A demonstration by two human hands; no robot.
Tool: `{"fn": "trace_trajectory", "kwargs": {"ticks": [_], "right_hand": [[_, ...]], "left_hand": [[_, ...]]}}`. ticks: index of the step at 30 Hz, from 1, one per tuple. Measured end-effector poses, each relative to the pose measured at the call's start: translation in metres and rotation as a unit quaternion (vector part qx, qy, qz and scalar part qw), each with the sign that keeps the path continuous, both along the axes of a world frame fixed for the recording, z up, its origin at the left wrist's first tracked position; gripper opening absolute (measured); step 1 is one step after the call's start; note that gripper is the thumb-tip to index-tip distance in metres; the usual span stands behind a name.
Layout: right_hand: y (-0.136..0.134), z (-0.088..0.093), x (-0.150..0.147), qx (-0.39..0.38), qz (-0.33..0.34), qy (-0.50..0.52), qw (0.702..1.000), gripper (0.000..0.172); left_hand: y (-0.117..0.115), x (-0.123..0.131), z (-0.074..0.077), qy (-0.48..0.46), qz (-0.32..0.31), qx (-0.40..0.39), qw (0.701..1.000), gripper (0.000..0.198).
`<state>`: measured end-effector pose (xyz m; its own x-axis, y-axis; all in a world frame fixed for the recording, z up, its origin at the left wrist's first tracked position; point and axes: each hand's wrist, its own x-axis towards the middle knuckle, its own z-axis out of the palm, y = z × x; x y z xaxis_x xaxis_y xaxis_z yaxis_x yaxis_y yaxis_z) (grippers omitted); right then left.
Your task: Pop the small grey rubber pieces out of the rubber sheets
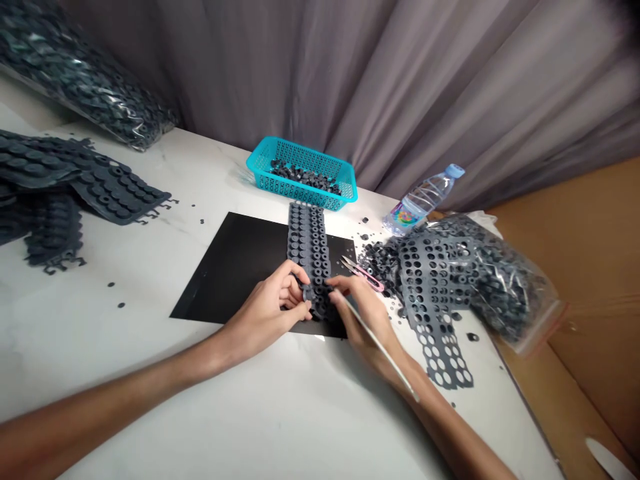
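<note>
A dark rubber strip with rows of round parts (309,237) lies on a black mat (240,267). At its near end, my left hand (277,297) pinches the strip's left edge between thumb and index finger. On the other side, my right hand (363,310) has its fingers closed at the strip's right edge, with a thin whitish stick (383,350) held in it, slanting back over the wrist. The stick's tip is hidden by the fingers. Pink-handled snips (364,272) lie just beyond my right hand.
A turquoise basket (303,153) holds small dark parts behind the mat. To the right are a water bottle (423,199), punched-out sheets (437,280), loose parts and a filled plastic bag (515,293). More strips (113,187) and a large bag (90,80) lie left.
</note>
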<state>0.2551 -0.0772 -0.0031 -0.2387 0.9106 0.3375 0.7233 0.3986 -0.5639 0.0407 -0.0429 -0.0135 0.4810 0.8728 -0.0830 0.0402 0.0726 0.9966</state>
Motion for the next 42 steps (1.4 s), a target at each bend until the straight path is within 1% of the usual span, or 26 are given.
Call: {"fn": "trace_trajectory", "kwargs": {"ticks": [2, 4, 7, 9, 11, 13, 16, 20, 22, 28, 33, 38, 42], "right_hand": [[0.002, 0.002, 0.007, 0.003, -0.057, 0.029, 0.998, 0.023], [0.006, 0.005, 0.02, 0.013, -0.102, 0.03, 0.994, 0.026], [0.012, 0.008, 0.047, 0.021, -0.179, -0.019, 0.983, 0.033], [0.015, 0.009, 0.067, -0.004, -0.234, -0.055, 0.971, 0.035], [0.017, 0.008, 0.082, -0.016, -0.265, -0.102, 0.959, 0.034], [0.017, 0.007, 0.091, -0.02, -0.275, -0.138, 0.951, 0.033], [0.016, 0.006, 0.089, -0.033, -0.264, -0.152, 0.952, 0.033], [0.014, 0.009, 0.076, -0.045, -0.217, -0.116, 0.968, 0.041], [0.013, 0.011, 0.069, -0.045, -0.194, -0.095, 0.975, 0.041], [0.008, 0.013, 0.053, -0.04, -0.145, -0.07, 0.986, 0.031], [0.003, 0.015, 0.041, -0.008, -0.089, -0.071, 0.993, 0.02], [0.0, 0.016, 0.033, 0.014, -0.079, -0.047, 0.996, 0.015], [-0.003, 0.018, 0.026, 0.032, -0.08, -0.01, 0.996, 0.009]], "left_hand": [[-0.001, -0.001, 0.001, 0.013, -0.006, 0.01, 1.0, 0.025], [-0.001, -0.002, 0.001, 0.011, -0.008, 0.017, 1.0, 0.025], [0.001, -0.004, 0.0, -0.014, -0.007, 0.003, 1.0, 0.026], [0.002, -0.005, 0.0, -0.025, -0.012, -0.013, 1.0, 0.028], [0.004, -0.006, -0.001, -0.028, -0.022, -0.023, 0.999, 0.028], [0.005, -0.007, 0.0, -0.031, -0.033, -0.031, 0.999, 0.028], [0.006, -0.009, 0.001, -0.038, -0.047, -0.039, 0.997, 0.029], [0.008, -0.01, 0.004, -0.039, -0.065, -0.038, 0.996, 0.033], [0.008, -0.011, 0.005, -0.035, -0.075, -0.037, 0.996, 0.036], [0.01, -0.014, 0.01, -0.042, -0.105, -0.043, 0.993, 0.036], [0.013, -0.016, 0.007, -0.057, -0.12, -0.065, 0.989, 0.04], [0.013, -0.016, 0.009, -0.08, -0.119, -0.077, 0.987, 0.035], [0.015, -0.017, 0.008, -0.072, -0.118, -0.073, 0.988, 0.038]]}}
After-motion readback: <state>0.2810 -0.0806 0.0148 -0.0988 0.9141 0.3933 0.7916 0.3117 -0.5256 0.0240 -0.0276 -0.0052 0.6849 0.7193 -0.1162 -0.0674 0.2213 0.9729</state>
